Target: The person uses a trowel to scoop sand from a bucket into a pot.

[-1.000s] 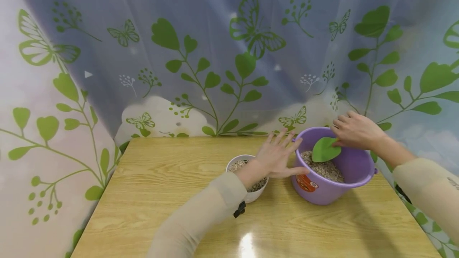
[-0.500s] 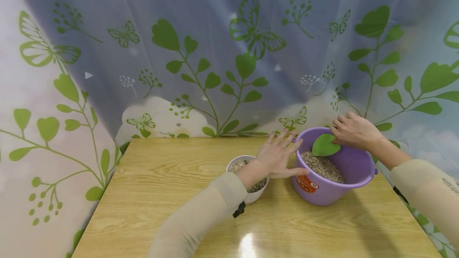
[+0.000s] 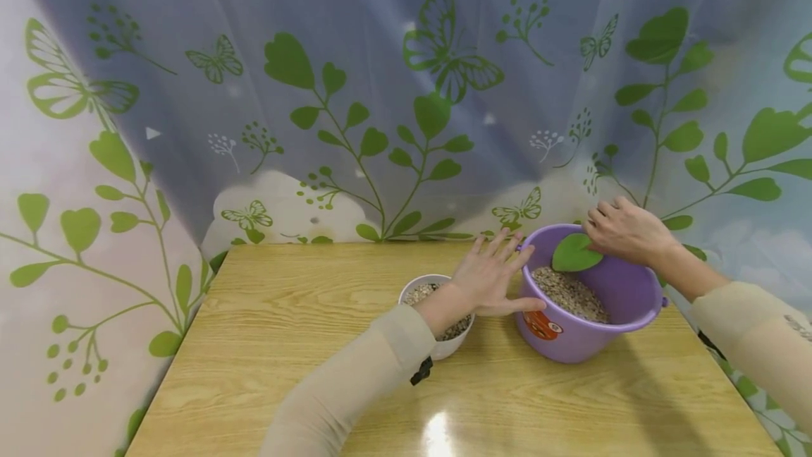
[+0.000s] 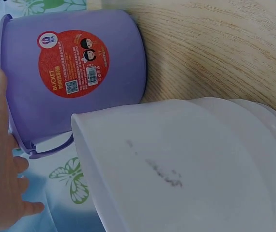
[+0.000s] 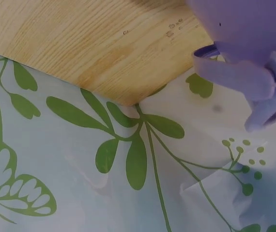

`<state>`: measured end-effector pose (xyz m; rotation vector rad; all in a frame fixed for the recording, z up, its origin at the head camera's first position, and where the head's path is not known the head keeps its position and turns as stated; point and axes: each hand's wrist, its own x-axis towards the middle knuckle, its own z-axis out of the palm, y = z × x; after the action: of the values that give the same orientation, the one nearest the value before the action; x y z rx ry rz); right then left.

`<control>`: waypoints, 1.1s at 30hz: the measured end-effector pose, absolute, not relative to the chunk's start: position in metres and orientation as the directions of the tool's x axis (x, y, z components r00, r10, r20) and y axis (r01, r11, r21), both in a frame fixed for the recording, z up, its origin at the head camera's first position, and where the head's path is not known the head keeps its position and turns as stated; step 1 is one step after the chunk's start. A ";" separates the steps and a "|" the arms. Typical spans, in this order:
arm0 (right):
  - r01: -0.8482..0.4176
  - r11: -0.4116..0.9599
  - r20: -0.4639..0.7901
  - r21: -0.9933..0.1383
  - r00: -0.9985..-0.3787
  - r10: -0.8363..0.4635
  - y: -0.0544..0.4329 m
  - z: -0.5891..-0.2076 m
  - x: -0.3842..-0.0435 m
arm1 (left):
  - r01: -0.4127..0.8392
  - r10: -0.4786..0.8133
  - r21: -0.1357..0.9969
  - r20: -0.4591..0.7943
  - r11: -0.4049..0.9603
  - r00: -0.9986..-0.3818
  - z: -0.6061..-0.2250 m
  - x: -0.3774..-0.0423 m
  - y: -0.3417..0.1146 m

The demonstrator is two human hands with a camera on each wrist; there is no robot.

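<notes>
A purple bucket [image 3: 558, 348] with a red label stands at the right of the table, part-filled with tan, coarse grains [image 3: 571, 295]. My right hand [image 3: 624, 231] is at the bucket's back rim, fingers curled around the hidden end of a green leaf-shaped scoop [image 3: 576, 252]. The scoop's blade hangs inside, over the far edge of the grains. Fingers spread, my left hand [image 3: 487, 281] rests against the bucket's left rim. Below its wrist stands a white pot [image 3: 452, 349], partly covered by the arm, holding similar grains. The left wrist view shows that pot's smooth side [image 4: 191, 159] close up.
The wooden table [image 3: 304, 344] reaches a patterned curtain [image 3: 355, 125] at the back. On the bucket's side, its purple handle [image 5: 235, 77] hangs out in the right wrist view. The table's corner [image 5: 126, 99] lies near it.
The scoop's blade has risen slightly and tilted back toward the bucket's far wall, uncovering more grains. My left hand has stayed at the rim.
</notes>
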<state>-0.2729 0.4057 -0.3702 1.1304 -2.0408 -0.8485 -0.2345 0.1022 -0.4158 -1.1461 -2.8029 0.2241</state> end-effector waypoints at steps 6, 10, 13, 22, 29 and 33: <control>-0.468 0.410 0.176 0.783 -0.465 -0.868 0.400 -0.381 -0.273 | 0.684 0.698 -0.172 0.034 0.709 -0.715 -0.416 -0.233 0.102; -0.494 0.390 0.106 0.777 -0.508 -0.855 0.394 -0.385 -0.274 | 0.683 0.698 -0.180 0.031 0.708 -0.716 -0.416 -0.233 0.102; -0.527 0.383 0.080 0.759 -0.508 -0.857 0.392 -0.390 -0.276 | 0.682 0.698 -0.188 0.027 0.707 -0.716 -0.415 -0.233 0.102; -0.587 0.400 0.027 0.704 -0.541 -0.840 0.394 -0.392 -0.277 | 0.681 0.698 -0.191 0.025 0.707 -0.716 -0.415 -0.232 0.102; -0.610 0.375 -0.002 0.698 -0.525 -0.851 0.396 -0.394 -0.279 | 0.676 0.694 -0.205 0.021 0.708 -0.720 -0.414 -0.232 0.102; -0.636 0.387 -0.013 0.668 -0.530 -0.848 0.398 -0.399 -0.278 | 0.674 0.692 -0.210 0.017 0.708 -0.721 -0.414 -0.232 0.102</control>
<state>-0.2778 0.3977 -0.3988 1.2934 -2.3206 -0.8983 -0.2316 0.1022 -0.4140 -1.1295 -2.8152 0.2897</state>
